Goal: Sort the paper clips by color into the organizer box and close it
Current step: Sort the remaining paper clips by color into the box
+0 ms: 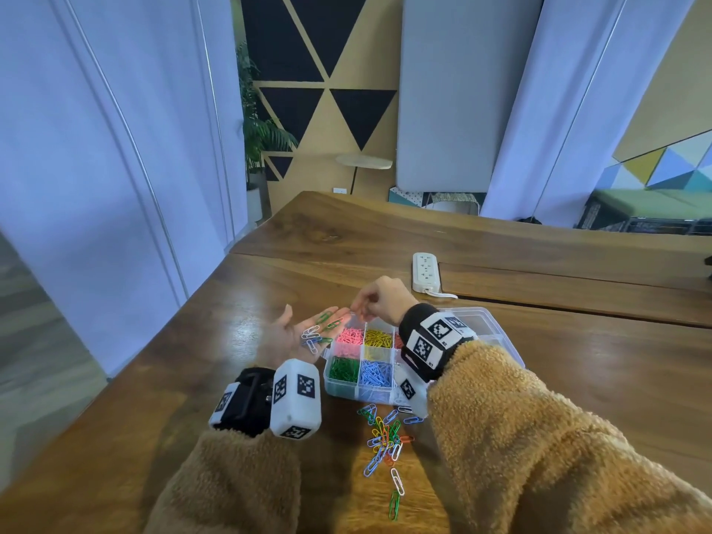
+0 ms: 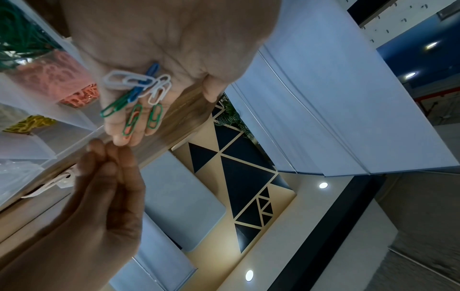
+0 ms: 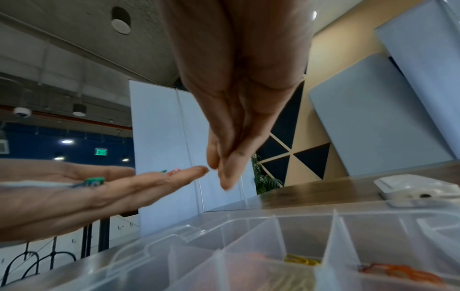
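My left hand [image 1: 287, 335] lies open, palm up, left of the clear organizer box [image 1: 356, 393]. Several white, blue and green paper clips [image 1: 318, 333] rest on its palm and fingers [image 2: 139, 92]. My right hand [image 1: 375, 298] hovers over the box's far left corner, its fingertips [image 3: 227, 171] bunched together just off the left hand's fingertips. No clip shows between them. The box stands open, with pink [image 1: 351, 336], yellow [image 1: 378, 338], green [image 1: 343, 368] and blue [image 1: 375, 373] clips in separate compartments. A loose pile of mixed clips [image 1: 385, 437] lies in front of the box.
The box's clear lid [image 1: 481, 321] lies folded back to the right, partly behind my right wrist. A white power strip [image 1: 425, 271] sits on the wooden table [image 1: 231, 302] beyond the box. A few stray clips [image 1: 396, 491] trail toward the near edge.
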